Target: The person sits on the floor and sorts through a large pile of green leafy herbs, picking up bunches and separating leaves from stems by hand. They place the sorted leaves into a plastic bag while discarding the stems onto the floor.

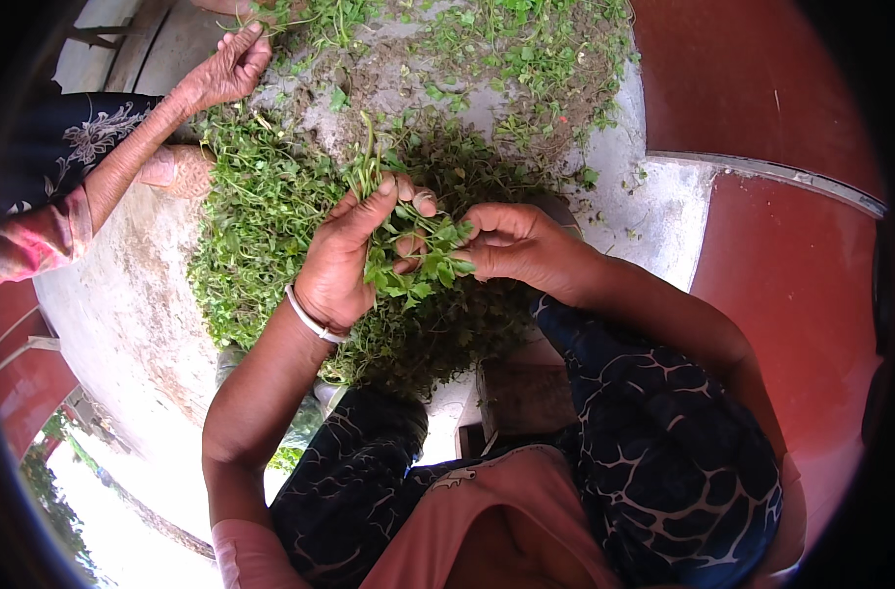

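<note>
My left hand (pixel 341 245), with a white bangle (pixel 312 316) at its wrist, is closed round a small bunch of leafy green stems (pixel 420 273). The cut stem ends stick up past the thumb, and the leaves hang out toward my right. At that leafy end my right hand (pixel 526 243) pinches, thumb and fingers pressed on the leaf tips. Beneath both hands spreads a large heap of the same leafy greens (pixel 256 231), partly in shadow and partly hidden by my hands and forearms.
A co-worker's hand (pixel 229 71) holds greens at the upper left, with a bare foot (pixel 177 169) below it. Loose sprigs and soil litter the grey concrete floor (pixel 619 216) farther off. Red panels (pixel 771 294) stand at the right. A wooden stool (pixel 528 398) is near my knees.
</note>
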